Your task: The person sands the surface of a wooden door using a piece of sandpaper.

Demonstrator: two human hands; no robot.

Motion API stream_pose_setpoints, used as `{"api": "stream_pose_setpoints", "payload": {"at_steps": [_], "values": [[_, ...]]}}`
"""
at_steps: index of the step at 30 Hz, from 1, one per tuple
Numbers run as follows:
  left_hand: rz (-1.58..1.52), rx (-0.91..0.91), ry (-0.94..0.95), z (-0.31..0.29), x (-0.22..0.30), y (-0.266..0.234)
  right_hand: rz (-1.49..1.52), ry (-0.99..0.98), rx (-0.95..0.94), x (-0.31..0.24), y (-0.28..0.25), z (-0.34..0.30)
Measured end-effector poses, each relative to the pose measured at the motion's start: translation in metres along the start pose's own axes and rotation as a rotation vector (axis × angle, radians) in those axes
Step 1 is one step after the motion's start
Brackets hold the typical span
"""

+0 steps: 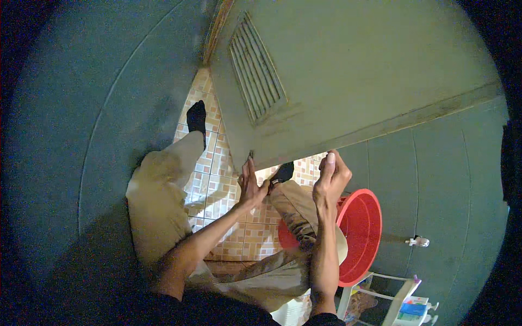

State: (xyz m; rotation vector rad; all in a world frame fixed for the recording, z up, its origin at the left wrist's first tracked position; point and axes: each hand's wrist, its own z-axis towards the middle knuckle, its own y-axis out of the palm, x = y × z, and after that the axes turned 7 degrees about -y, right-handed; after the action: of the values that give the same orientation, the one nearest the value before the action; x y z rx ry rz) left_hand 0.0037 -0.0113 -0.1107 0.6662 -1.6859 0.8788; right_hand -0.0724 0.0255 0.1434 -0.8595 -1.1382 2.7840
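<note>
A grey-green door (375, 60) with a slatted vent (258, 68) stands ajar in front of me. My right hand (333, 179) is closed at the door's near edge, thumb upward and fingers curled; whether anything small sits in its grip is hidden. Lower down, my left hand (252, 189) reaches to the door's bottom corner with its fingers stretched out. Its fingertips are at a small dark fitting (250, 155) on the door, perhaps a bolt. Nothing shows held in the left hand.
A red plastic tub (361, 239) stands right of my right forearm. Beyond it are a white wall tap (418, 242) and a white rack (399, 299) with items. My dark-covered feet (196, 116) are on a patterned tile floor (217, 190). A dark green wall (109, 108) rises at left.
</note>
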Motion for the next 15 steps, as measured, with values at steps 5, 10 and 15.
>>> {"api": "stream_pose_setpoints", "payload": {"at_steps": [5, 10, 15], "values": [[-0.197, 0.133, 0.370, 0.001, 0.037, 0.006, 0.001, 0.096, 0.012, -0.012, -0.004, 0.005], [-0.204, 0.049, 0.662, -0.010, 0.151, -0.025, 0.031, 0.156, 0.063, 0.005, -0.011, 0.003], [-0.096, 0.076, 0.646, 0.011, 0.144, -0.034, 0.086, 0.306, 0.033, 0.010, -0.011, 0.004]]}}
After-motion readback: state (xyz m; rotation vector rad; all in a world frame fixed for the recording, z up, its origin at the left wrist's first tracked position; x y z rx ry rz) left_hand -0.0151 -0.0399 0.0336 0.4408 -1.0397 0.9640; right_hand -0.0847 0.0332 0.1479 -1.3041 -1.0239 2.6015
